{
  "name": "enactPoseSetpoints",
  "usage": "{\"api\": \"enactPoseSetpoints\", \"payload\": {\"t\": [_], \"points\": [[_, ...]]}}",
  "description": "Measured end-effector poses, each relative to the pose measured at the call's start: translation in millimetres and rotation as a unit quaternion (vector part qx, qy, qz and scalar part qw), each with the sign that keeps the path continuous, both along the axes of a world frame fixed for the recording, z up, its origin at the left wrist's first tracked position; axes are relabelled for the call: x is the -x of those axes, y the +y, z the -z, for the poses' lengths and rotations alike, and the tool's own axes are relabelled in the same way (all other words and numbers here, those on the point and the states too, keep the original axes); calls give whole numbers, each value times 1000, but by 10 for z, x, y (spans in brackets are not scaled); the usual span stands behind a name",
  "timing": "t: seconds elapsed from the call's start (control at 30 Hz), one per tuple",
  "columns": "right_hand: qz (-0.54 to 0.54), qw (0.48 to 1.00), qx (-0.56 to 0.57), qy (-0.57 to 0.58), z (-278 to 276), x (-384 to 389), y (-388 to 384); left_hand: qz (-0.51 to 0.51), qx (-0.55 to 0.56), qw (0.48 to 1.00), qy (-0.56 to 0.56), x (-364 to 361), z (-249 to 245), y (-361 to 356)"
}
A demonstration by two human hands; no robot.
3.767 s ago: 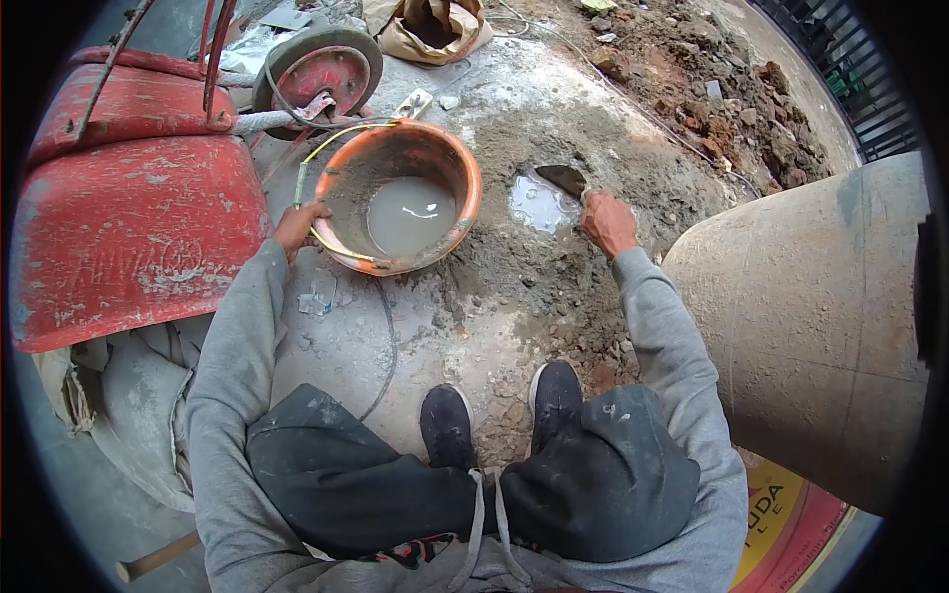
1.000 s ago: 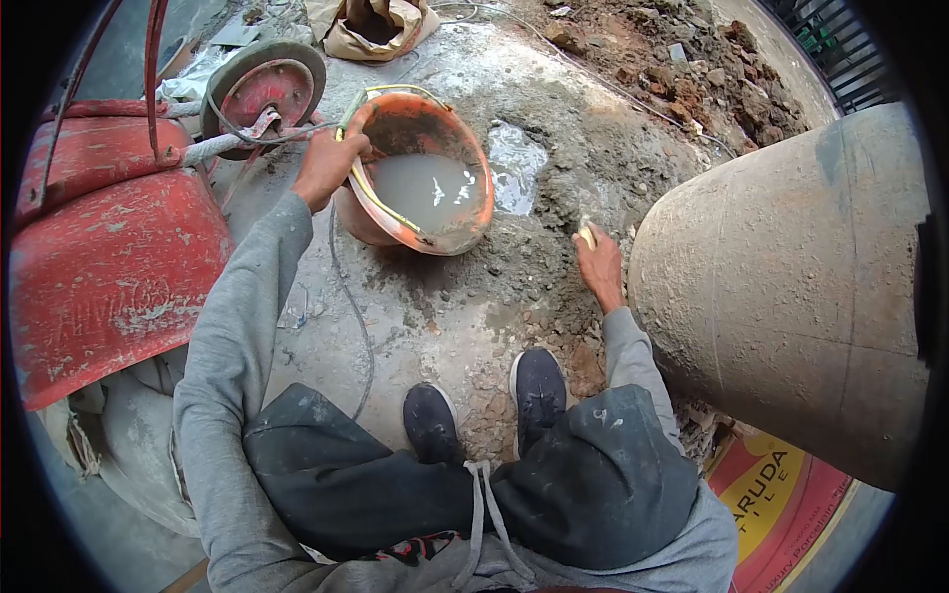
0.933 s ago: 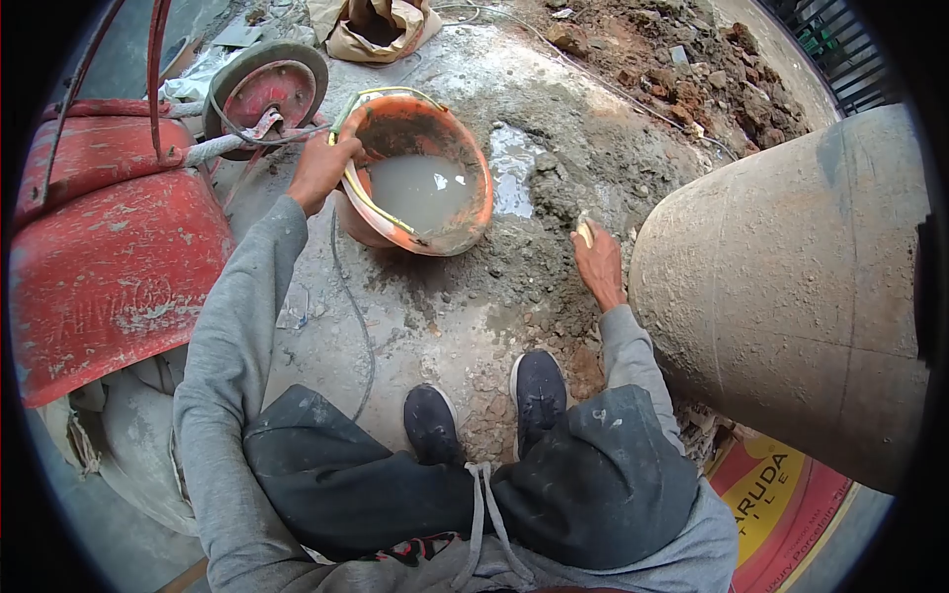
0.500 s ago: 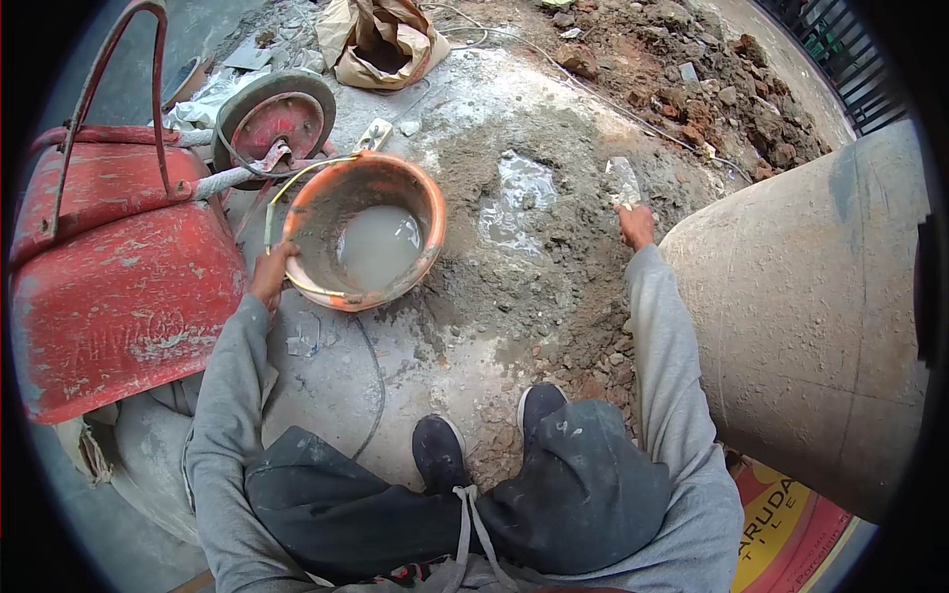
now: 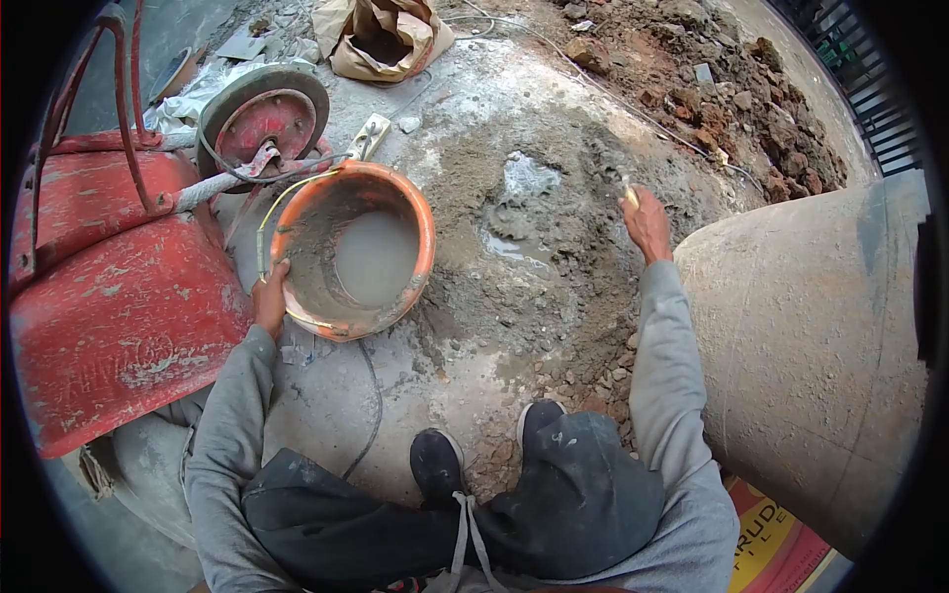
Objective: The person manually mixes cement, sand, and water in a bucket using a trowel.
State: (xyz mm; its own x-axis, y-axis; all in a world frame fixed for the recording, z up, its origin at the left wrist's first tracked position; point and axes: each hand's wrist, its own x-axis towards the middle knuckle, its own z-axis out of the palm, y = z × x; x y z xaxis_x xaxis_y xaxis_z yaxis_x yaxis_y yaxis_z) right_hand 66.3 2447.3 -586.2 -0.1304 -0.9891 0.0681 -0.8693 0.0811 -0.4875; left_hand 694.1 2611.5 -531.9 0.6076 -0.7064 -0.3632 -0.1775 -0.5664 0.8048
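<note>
An orange bucket (image 5: 423, 247) holding murky grey water stands left of centre, tilted a little. My left hand (image 5: 269, 296) is closed on its left rim. My right hand (image 5: 647, 223) grips the light-coloured handle of a trowel (image 5: 629, 194) over the right side of the wet mortar patch (image 5: 554, 287); the trowel's blade is barely visible. Two puddles of water (image 5: 529, 176) lie in the mortar, between the bucket and my right hand.
A red wheelbarrow (image 5: 129, 326) lies at the left, its wheel (image 5: 265, 128) behind the bucket. An open paper sack (image 5: 386, 44) is at the top. Soil and rubble (image 5: 732, 94) lie upper right, crossed by a cable. A large concrete cylinder (image 5: 811, 326) fills the right.
The trowel's blade showed clearly before and is now mostly out of sight. The single puddle now appears as two smaller ones, with mortar between them. The view has shifted slightly.
</note>
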Motion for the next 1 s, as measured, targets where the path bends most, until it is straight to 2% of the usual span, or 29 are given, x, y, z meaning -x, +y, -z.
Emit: {"api": "enactPoseSetpoints", "payload": {"t": [0.03, 0.1, 0.2, 0.23, 0.27, 0.33, 0.4, 0.5, 0.6, 0.7, 0.8, 0.87, 0.93, 1.0], "points": [[-2, 1000, 2, -1, 31, 19, -201, -2, 2, 1000, -1, 35, -34, -11], [35, 994, -82, 66, 79, 54, -556, 0, -17, 999, -50, 157, -150, 16], [25, 991, -96, 93, 392, 126, -932, 10, -28, 999, -29, 174, -195, 48], [-22, 987, -117, 106, 410, 120, -973, 6, -28, 999, -27, 191, -210, 52], [-26, 987, -116, 107, 415, 132, -1009, 12, -40, 999, -35, 205, -234, 48], [-141, 975, -139, 97, 420, 123, -1026, 15, -51, 998, -45, 240, -285, 26], [-159, 974, -132, 89, 399, 147, -977, 19, -28, 999, -36, 276, -310, 7], [-199, 971, -106, 84, -15, 105, -776, 5, 7, 1000, -7, 148, -114, -15], [-169, 975, -61, 131, -11, -14, -901, 0, 18, 999, 28, 193, -154, -37], [-106, 982, -61, 148, 299, -129, -1292, -5, 3, 1000, 6, 216, -193, -53], [-54, 985, -85, 140, 294, -401, -1447, -2, -8, 1000, -13, 190, -173, -52], [-105, 975, -132, 147, 365, -529, -1539, -4, -7, 1000, -10, 231, -224, -69], [-153, 962, -129, 186, 394, -517, -1564, -6, -10, 1000, -7, 252, -229, -47], [-271, 933, -85, 220, 339, -448, -1550, -13, -19, 1000, -20, 214, -200, -50]]}}
